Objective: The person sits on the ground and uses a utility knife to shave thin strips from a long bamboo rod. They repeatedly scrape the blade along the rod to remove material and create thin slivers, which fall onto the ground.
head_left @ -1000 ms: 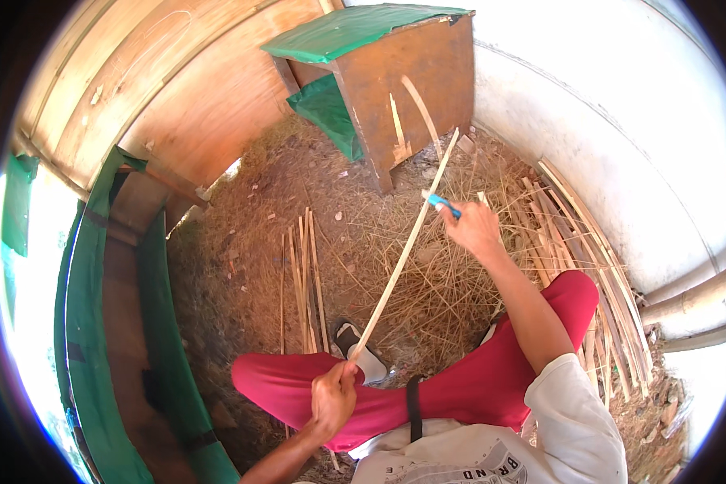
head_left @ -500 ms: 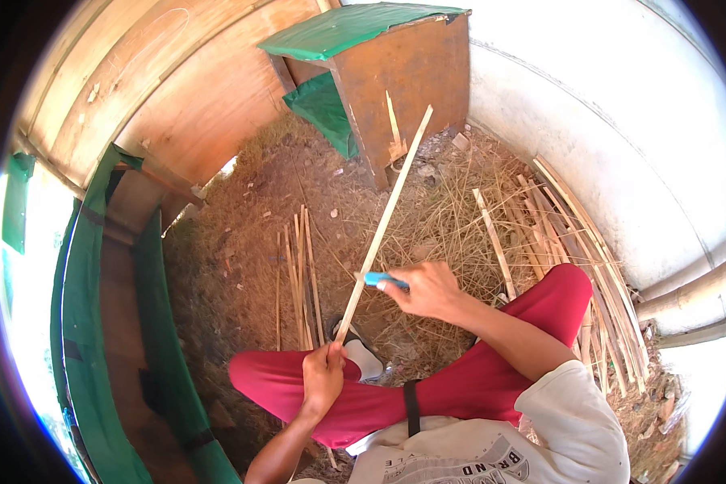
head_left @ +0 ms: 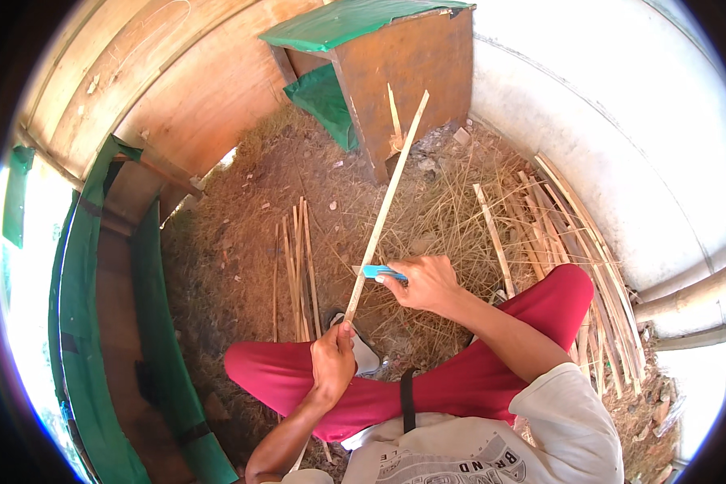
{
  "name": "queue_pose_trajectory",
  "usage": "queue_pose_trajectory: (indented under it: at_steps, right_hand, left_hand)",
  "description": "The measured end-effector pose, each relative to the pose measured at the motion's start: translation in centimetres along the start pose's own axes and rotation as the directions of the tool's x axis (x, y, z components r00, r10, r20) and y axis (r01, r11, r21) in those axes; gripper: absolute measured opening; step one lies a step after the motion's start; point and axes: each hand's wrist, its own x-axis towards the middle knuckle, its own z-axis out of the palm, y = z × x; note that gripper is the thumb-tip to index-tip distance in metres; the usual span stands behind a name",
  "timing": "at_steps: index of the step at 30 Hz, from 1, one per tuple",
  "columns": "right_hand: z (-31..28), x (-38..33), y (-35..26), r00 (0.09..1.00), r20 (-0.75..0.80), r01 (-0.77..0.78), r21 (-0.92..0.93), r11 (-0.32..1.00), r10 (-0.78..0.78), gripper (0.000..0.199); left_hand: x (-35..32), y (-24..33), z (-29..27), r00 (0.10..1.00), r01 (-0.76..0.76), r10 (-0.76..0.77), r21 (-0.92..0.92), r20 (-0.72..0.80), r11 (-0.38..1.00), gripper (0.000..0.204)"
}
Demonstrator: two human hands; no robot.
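Note:
A long pale strip, seemingly bamboo [head_left: 394,187], slants up and away from my lap toward the wooden cabinet. My left hand [head_left: 333,359] grips its lower end above my crossed legs. In my right hand [head_left: 425,281] is a blue utility knife [head_left: 381,273], its blade lying against the strip a little above my left hand. The fingers of my right hand are wrapped round the handle. Several thin strips [head_left: 300,266] lie on the ground beyond my left knee.
A wooden cabinet [head_left: 411,77] with a green cover stands at the far side. Several longer strips [head_left: 585,234] are piled by the white wall at right, beside dry straw [head_left: 452,218]. A green-covered wooden bench [head_left: 89,323] runs along the left.
My left hand has moved slightly up and to the right with the strip. The knife has shifted only slightly and stays against the strip, now nearer my left hand.

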Motion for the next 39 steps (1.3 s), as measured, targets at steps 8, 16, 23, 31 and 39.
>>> queue_pose_trajectory:
  at_steps: [8,16,23,31,39]
  right_hand:
    - [0.2,1.3,1.0,0.97,0.124,-0.21,-0.016,0.978,0.21,0.034]
    - [0.5,3.2,7.3,0.946,0.071,-0.306,-0.116,0.945,0.316,0.039]
    - [-1.6,4.8,12.2,0.733,0.234,-0.605,-0.207,0.769,0.639,0.046]
    - [-0.8,4.4,12.7,0.768,0.107,-0.614,-0.16,0.773,0.631,0.043]
    - [-1.0,4.2,13.1,0.761,0.052,-0.638,-0.12,0.761,0.647,0.042]
  left_hand:
    - [-1.4,-1.2,-0.8,1.0,-0.031,0.031,0.127,0.005,0.991,0.033]
    - [-4.3,-2.1,-2.4,0.999,-0.047,0.043,0.171,0.028,0.984,0.024]
    - [-9.2,-2.4,-7.0,0.989,-0.149,0.138,0.364,0.056,0.919,0.022]
    - [-10.9,-1.4,-8.5,0.985,-0.151,0.171,0.431,-0.009,0.89,0.021]
    - [-13.8,-3.0,-9.9,0.985,-0.16,0.172,0.525,0.026,0.836,0.019]
